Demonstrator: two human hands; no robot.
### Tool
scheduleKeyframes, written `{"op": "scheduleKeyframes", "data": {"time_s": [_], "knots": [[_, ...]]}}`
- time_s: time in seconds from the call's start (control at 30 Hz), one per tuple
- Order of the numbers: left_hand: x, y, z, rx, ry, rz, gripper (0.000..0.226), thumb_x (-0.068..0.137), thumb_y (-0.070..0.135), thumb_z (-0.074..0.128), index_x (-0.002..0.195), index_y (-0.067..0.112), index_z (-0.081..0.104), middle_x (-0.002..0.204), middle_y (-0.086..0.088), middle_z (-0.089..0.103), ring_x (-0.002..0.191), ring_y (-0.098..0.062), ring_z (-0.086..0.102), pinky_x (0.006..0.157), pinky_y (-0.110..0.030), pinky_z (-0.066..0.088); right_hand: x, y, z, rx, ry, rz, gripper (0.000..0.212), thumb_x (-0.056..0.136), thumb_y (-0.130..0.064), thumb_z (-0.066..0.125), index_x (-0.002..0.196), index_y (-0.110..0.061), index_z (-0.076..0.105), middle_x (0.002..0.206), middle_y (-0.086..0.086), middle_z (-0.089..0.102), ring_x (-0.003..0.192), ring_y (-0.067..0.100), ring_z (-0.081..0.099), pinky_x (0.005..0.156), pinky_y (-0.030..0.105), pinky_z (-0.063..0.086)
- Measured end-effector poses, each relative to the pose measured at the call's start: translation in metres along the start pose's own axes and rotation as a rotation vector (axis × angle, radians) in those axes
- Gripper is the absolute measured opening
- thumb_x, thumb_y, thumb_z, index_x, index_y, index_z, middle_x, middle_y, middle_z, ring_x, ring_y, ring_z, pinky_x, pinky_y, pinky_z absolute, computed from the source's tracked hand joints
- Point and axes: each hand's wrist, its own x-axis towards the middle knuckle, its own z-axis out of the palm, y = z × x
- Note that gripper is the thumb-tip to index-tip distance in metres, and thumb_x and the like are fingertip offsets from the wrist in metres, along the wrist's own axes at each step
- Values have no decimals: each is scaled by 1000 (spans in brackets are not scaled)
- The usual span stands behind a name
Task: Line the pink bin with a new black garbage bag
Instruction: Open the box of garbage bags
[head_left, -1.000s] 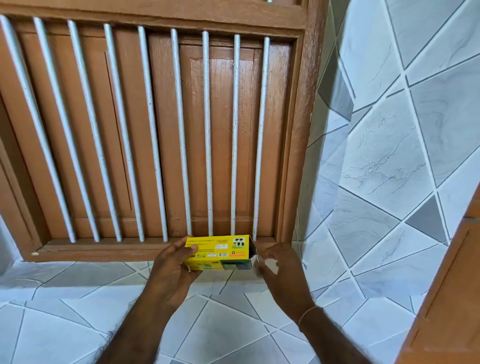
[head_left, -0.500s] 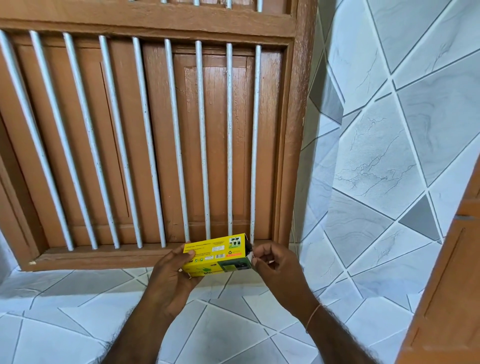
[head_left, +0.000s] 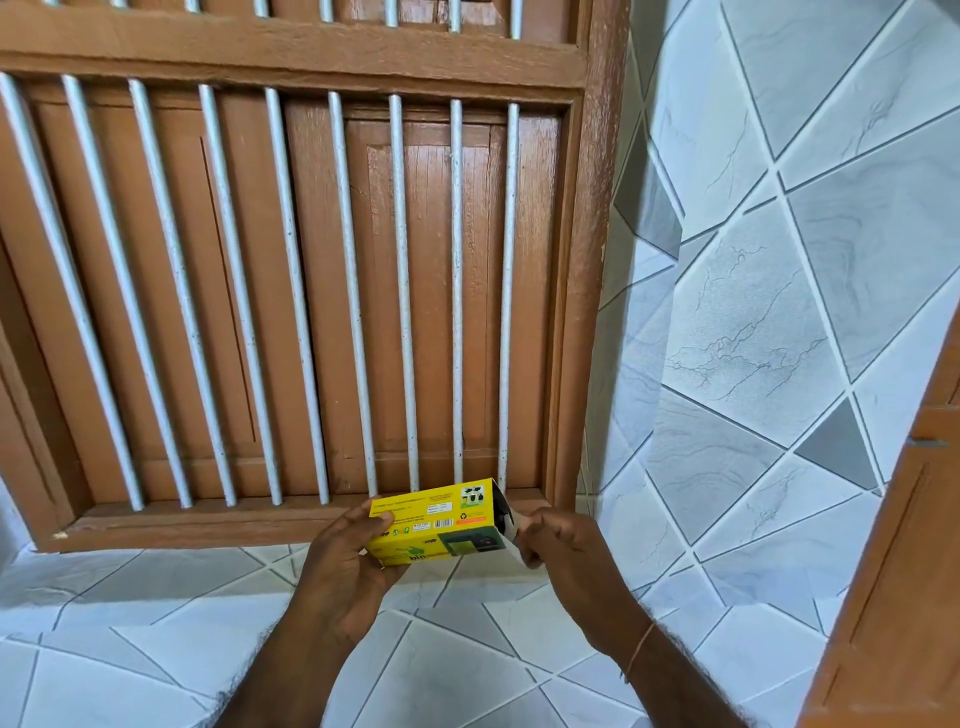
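Head view: low in the middle of the frame, two bare hands hold a small yellow box (head_left: 439, 525) between them. The box lies on its long side, tilted so its right end sits a little higher than its left. Its upper face carries small printed panels and a barcode; its front face shows green print, the letters "bin" among it, and a dark green patch near the right end.

The left hand (head_left: 345, 569) grips the box's left end — thumb on the upper face, fingers curled underneath. The right hand (head_left: 558, 545) is at the box's right end, its fingers curled and pinching a pale flap (head_left: 513, 535) that stands open there; inside that open end something dark shows, too small to tell. A thin band (head_left: 640, 649) circles the right wrist.

The pink bin and the black bag themselves are not seen in this frame; the box sits just in front of the bottom rail of a brown wooden window (head_left: 291, 291) that fills the upper left and centre. White bars (head_left: 353, 312) run top to bottom across the window's closed shutters, leaning outward toward the left edge.

Grey-and-white tiles (head_left: 779, 312) with diagonal joints cover the wall on the right and the surface below the window — the forearms cross them at the bottom. A strip of brown wooden door (head_left: 909, 571) shows at the lower right edge.
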Motion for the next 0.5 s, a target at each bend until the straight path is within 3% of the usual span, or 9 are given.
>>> {"op": "scheduleKeyframes", "data": {"time_s": [0.13,0.2,0.4,0.5], "knots": [[2,0,3,-25,19,3,20,90,-1,52,108,4,59,101,-19,65,89,-34,62,84,-46,50,3,3,1,45,7,-35,10,85,-5,67,81,-11,74,77,15,71,70,20,66,68,29,54],[4,1,4,-31,24,0,17,90,-1,52,104,4,60,100,-18,65,88,-33,61,84,-47,49,4,4,2,77,41,-35,14,84,-3,68,92,-13,75,80,14,72,76,28,68,71,33,57],[7,4,3,0,19,-10,16,91,-1,51,100,6,63,99,-18,66,89,-34,62,90,-49,46,8,3,1,-15,26,-26,43,83,-9,70,120,-29,63,95,0,66,84,13,62,74,20,55],[7,6,3,48,9,11,18,89,-1,54,102,6,63,100,-18,67,87,-32,62,86,-48,49,10,2,4,-11,32,8,36,88,-15,66,120,-32,61,108,-8,68,99,12,64,79,20,55]]}}
